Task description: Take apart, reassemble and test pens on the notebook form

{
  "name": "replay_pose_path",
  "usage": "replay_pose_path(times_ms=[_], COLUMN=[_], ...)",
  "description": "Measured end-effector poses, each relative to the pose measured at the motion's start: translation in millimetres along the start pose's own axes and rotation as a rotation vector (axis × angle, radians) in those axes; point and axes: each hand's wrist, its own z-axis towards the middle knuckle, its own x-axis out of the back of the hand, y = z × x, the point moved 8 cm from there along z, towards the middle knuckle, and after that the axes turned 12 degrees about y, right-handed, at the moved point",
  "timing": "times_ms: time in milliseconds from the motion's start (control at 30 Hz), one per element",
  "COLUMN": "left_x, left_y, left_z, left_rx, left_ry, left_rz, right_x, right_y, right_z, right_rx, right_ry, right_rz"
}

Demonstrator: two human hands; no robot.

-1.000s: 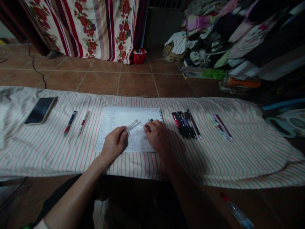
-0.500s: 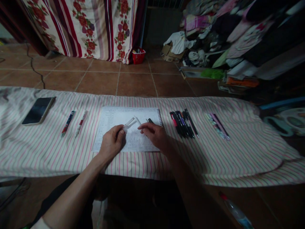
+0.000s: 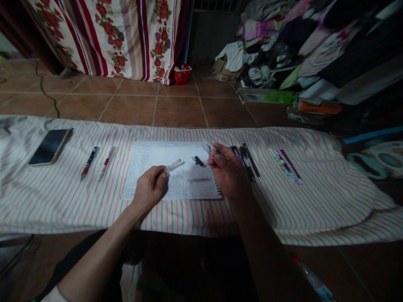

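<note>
Left hand [image 3: 147, 188]: closed narrow on a clear plastic tube [image 3: 173, 166], thumb and fingers around its near end, tube angled up and to the right above a spiral notebook [image 3: 189, 186]. Right hand [image 3: 228, 172]: fingers curled narrow, thumb and forefinger pinched together at the notebook's right edge, just beside a row of dark pens [image 3: 247, 163]; any item in that pinch too small to confirm. Black pen part [image 3: 198, 161]: loose on the page, between both hands. Beneath everything, a striped pink-and-white cloth [image 3: 299, 209]. Also on the cloth: a smartphone [image 3: 50, 147], a blue pen [image 3: 89, 162] and a red-and-white pen [image 3: 106, 163] to the left, pink pens [image 3: 285, 165] to the right.

Hazards:
- Pen row partly under the right hand: knocked out of line by contact from the palm or wrist.
- Clear tube: slippage from the narrow grip on a smooth surface, then a drop onto the page.
- Black pen part: rolling off the page through any tilt of the notebook.
- Cloth: a tug or new wrinkle, with notebook, phone and pens all dragged or rolling together.
- Dim light: clear plastic easily lost against the white page.
</note>
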Motion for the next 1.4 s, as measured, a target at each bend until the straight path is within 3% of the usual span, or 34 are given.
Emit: replay_pose_path(times_ms=[167, 433, 833, 1400], left_x=[-1.5, -5.1, -11.1, -9.4], left_y=[8.9, 16.0, 19.0, 21.7], left_z=[-1.3, -1.7, -2.5, -4.8], left_rx=[-0.071, -0.171, -0.229, -0.333], left_ry=[-0.005, 0.011, -0.008, 0.057], left_rz=[-0.022, 0.016, 0.055, 0.046], right_x=[16.0, 24.4, 5.4, 0.3], right_y=[-0.3, 0.6, -17.7, -15.6], right_z=[8.4, 5.2, -13.2, -13.1], right_rx=[0.012, 0.059, 0.27, 0.328], right_ry=[0.14, 0.258, 0.193, 0.153], right_rz=[0.062, -0.055, -0.359, -0.335])
